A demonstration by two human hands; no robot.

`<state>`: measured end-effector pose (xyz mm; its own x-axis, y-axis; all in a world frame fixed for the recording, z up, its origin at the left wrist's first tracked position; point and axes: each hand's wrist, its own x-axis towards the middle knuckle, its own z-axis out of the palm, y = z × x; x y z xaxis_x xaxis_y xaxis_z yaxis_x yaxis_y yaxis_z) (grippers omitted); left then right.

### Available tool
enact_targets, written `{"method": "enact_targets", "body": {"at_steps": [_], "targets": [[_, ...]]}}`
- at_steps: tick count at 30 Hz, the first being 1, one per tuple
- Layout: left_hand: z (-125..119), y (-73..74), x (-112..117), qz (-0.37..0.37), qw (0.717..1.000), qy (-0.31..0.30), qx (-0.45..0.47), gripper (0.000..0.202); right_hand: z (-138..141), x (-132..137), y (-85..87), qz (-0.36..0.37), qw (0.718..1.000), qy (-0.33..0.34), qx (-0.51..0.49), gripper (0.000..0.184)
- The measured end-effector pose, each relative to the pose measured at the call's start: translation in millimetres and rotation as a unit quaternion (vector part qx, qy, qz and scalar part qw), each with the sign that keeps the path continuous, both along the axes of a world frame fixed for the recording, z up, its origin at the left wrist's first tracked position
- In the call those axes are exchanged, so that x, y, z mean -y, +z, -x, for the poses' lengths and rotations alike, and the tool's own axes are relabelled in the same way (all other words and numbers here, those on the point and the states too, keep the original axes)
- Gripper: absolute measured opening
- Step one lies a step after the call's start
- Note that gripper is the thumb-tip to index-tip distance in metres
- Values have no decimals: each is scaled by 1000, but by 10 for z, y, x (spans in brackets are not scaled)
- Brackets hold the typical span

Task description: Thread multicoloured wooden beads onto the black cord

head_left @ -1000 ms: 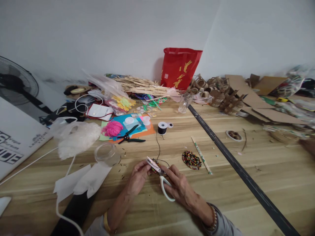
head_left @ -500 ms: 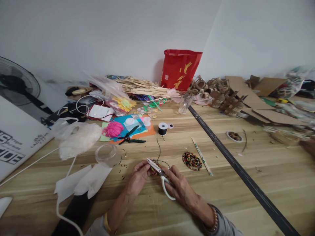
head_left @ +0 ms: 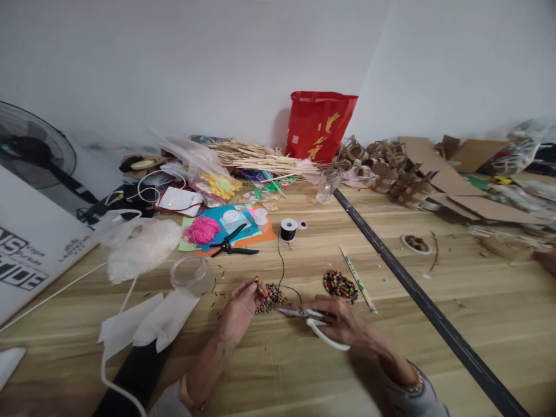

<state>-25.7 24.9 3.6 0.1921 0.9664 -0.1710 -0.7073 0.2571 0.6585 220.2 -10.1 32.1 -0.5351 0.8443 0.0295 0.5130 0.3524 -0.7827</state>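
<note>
My left hand [head_left: 241, 304] is closed, pinching a short string of coloured beads [head_left: 260, 288] between thumb and fingers. Just right of it lies a loose heap of small multicoloured beads [head_left: 273, 298]. My right hand [head_left: 341, 318] grips white-handled scissors [head_left: 325, 335], whose blades point left toward the heap. A black cord runs from the spool [head_left: 288, 230] down to the beads and curls near the scissors. Beyond my right hand sits a coiled bead strand [head_left: 340, 286].
A patterned stick [head_left: 358, 279] lies right of the coil. Black-handled pliers [head_left: 234, 243] and pink yarn [head_left: 201, 230] rest on coloured sheets. A clear jar [head_left: 190, 275] stands at left, a dark strip [head_left: 403, 289] crosses the table, and another person's hand [head_left: 546, 259] shows at far right.
My right hand has drawn the scissors to the right, away from my left hand, and turned them nearly level. The bead heap is now more exposed, and my left hand has shifted slightly left.
</note>
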Motion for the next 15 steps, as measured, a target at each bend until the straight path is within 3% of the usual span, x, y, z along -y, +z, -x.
{"method": "enact_targets", "body": {"at_steps": [4,8,15], "targets": [[10,2,-15,6,1000,8,1,14,-49,63,161,57,997,56,-3,32],[2,9,-4,7,1000,-6,7,15,77,129,223,30,991,125,23,35],[-57,0,61,-13,998,-65,-14,22,342,279,194,-22,990,115,73,28]]}}
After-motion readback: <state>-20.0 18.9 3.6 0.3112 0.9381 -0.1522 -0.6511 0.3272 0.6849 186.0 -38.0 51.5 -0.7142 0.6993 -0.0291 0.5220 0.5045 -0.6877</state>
